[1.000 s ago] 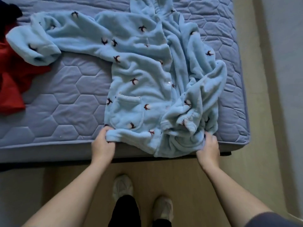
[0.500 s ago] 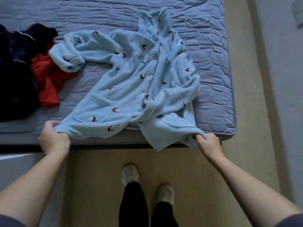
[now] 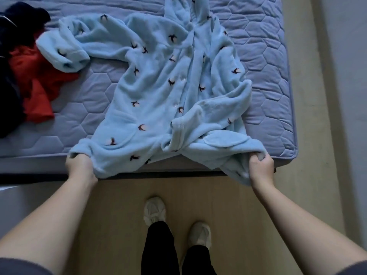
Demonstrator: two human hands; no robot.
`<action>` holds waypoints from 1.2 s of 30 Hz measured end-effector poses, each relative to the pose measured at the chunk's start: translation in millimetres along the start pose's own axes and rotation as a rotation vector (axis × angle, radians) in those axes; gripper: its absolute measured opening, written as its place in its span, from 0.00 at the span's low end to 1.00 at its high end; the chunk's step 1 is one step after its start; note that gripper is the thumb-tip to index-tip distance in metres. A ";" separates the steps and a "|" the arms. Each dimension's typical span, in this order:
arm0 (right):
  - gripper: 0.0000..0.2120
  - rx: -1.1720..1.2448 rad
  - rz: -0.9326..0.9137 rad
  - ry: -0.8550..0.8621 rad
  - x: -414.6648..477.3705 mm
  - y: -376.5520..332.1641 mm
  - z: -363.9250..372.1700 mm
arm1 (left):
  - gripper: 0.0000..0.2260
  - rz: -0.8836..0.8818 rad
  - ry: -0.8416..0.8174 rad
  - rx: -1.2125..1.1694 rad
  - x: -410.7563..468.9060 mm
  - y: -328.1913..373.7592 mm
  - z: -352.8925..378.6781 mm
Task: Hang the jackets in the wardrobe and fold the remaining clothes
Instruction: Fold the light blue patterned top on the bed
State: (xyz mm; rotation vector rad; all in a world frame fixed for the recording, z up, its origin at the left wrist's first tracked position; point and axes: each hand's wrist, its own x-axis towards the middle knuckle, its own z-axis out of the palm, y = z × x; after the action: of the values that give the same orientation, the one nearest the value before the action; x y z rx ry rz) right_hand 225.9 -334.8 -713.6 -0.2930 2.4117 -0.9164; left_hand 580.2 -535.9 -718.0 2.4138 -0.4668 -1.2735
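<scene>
A light blue fleece robe [image 3: 158,92] with small dark bird prints lies front-up on the quilted blue mattress [image 3: 264,56]. Its hem hangs over the near edge. My left hand [image 3: 80,165] grips the hem's left corner. My right hand [image 3: 261,166] grips the hem's right corner, and the hem is stretched between them. One sleeve lies out toward the upper left with its cuff [image 3: 61,54] curled. The other sleeve is folded across the robe's lower right front.
A red garment [image 3: 37,84] and a dark garment [image 3: 12,36] lie piled at the mattress's left side. The bed's near edge runs across the middle of the view. My feet in pale shoes [image 3: 155,211] stand on the wooden floor. A wall runs along the right.
My hands have drawn apart along the hem, from close together to wide. The robe's lower part has spread flatter on the mattress, and the bunched right side has opened out.
</scene>
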 end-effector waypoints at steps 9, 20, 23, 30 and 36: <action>0.07 -0.619 0.078 -0.242 -24.7 19.2 -19.2 | 0.14 0.051 -0.211 0.841 -25.5 -40.4 -37.3; 0.14 -0.370 -0.413 -0.273 -31.3 37.8 -16.1 | 0.22 -0.049 -0.647 0.218 -128.4 -113.4 148.1; 0.16 -0.665 -0.401 -0.332 -25.1 60.0 -39.3 | 0.10 0.008 -0.534 0.164 -126.6 -112.6 139.4; 0.17 -1.076 -0.184 -0.783 -17.5 56.6 -50.8 | 0.21 0.430 -0.264 0.923 -110.8 -79.3 84.3; 0.14 -0.372 0.117 -0.680 21.8 -38.6 7.4 | 0.38 0.599 -0.196 0.835 -117.6 -20.3 128.1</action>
State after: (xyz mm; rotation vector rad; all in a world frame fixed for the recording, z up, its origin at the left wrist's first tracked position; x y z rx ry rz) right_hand 212.3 -375.8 -701.3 -0.4999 1.9099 -0.2386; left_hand 412.4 -486.5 -710.6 2.3853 -1.9240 -1.1575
